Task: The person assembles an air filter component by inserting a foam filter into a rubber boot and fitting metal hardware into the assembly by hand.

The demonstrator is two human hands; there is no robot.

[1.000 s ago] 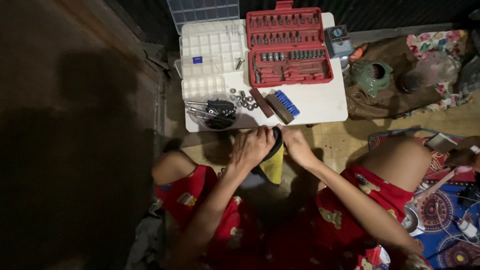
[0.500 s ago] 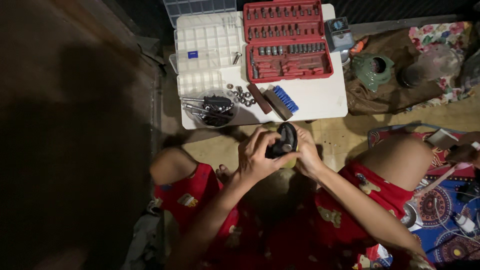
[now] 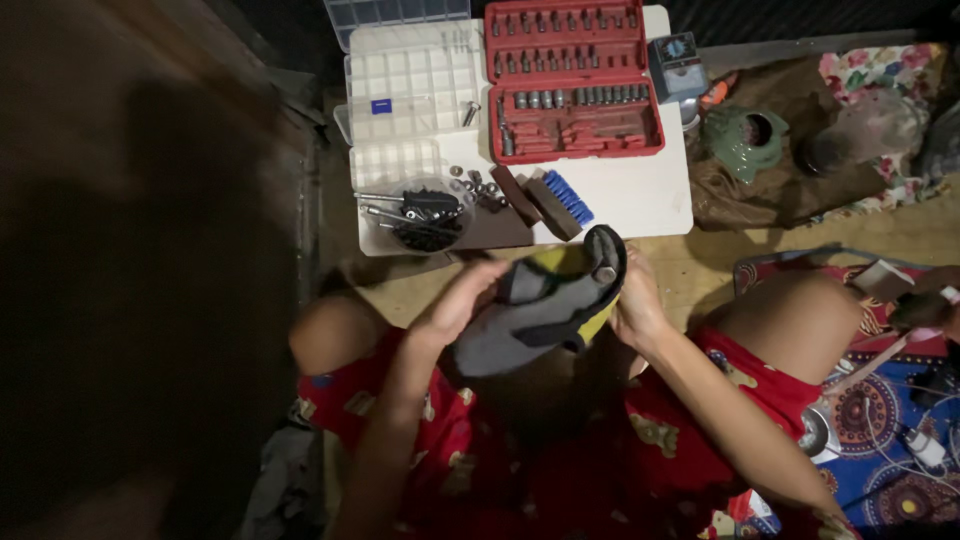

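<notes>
— Gripping what, those hands?
— Both hold a grey, black and yellow tool housing (image 3: pixel 545 300) above the lap: left hand (image 3: pixel 455 305) flat-fingered against its side, right hand (image 3: pixel 635 300) wrapped behind.
— Beyond?
— White table's (image 3: pixel 640 200) near edge carries a blue-bristled brush (image 3: pixel 560 200); red socket set (image 3: pixel 572 80) at the far edge.

a red socket set case (image 3: pixel 575 80) lies open beside a clear compartment box (image 3: pixel 415 95) on the white table (image 3: pixel 640 195).

On the low table (image 3: pixel 640 200), a socket set case (image 3: pixel 572 80) lies right of a compartment organizer box (image 3: pixel 415 90); a bowl, apparently of screws (image 3: pixel 428 215), sits before the organizer, a brush (image 3: pixel 562 200) to its right.
</notes>
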